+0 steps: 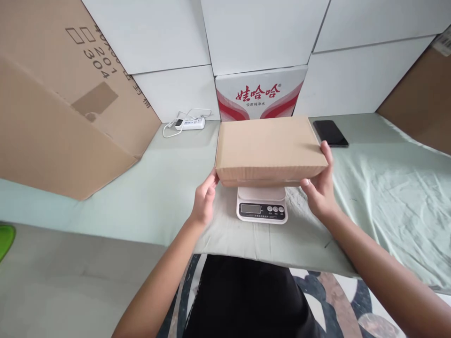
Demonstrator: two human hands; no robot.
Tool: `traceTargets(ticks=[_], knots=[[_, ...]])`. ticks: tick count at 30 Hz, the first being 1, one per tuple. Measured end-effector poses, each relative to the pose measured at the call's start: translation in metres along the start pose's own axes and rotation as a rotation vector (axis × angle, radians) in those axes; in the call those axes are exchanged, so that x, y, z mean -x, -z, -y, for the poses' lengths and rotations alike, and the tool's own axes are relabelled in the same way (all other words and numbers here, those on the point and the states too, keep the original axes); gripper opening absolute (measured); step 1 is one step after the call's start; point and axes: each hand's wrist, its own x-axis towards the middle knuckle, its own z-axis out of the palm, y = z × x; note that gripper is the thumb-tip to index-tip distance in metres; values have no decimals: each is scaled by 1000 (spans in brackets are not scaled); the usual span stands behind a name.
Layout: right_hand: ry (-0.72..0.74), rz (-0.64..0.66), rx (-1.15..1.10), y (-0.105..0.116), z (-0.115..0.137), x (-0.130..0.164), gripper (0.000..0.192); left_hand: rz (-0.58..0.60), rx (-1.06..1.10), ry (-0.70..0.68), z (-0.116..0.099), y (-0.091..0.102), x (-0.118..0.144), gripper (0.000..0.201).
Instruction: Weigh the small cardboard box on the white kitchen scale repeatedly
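Holding a flat rectangular brown cardboard box (269, 148) with both hands, closed lid up, long side facing me. It sits on or just over a small white digital kitchen scale (261, 205); I can't tell if it rests fully on the platform, since the box covers the top of the scale. Only the scale's front panel with display and buttons shows beneath the near edge.

My left hand (204, 199) is at the box's near left corner, fingers loosely curled, fingertips touching the lower edge. My right hand (321, 185) is wrapped around the near right corner, fingers up along the side, thumb under the front edge. Both partly open, gripping only the box.

The scale stands on a pale green cloth-covered tabletop (387, 188). Just behind the box is a white carton with red Chinese lettering and red swooshes (260, 96), standing against stacked plain white boxes (169, 42). A black smartphone (330, 133) lies face up right of the box, near its far corner. A white charger block with coiled white cable (186, 123) lies to the far left. A large brown cardboard sheet with printed numbers (59, 103) leans at the left.
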Motion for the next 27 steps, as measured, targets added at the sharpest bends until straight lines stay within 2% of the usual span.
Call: traceTargets(ticks=[6, 13, 19, 24, 27], knots=[[49, -45, 55, -1, 12, 13, 109, 14, 16, 17, 6, -1, 8, 89], [24, -76, 88, -3, 23, 12, 85, -1, 8, 51, 3, -1, 10, 88], [-7, -169, 40, -3, 33, 5, 82, -108, 75, 52, 8, 7, 2, 92], [-132, -116, -6, -5, 42, 3, 81, 15, 90, 116, 7, 3, -3, 95], [-157, -98, -82, -7, 43, 6, 83, 50, 89, 115, 3, -1, 0, 90]])
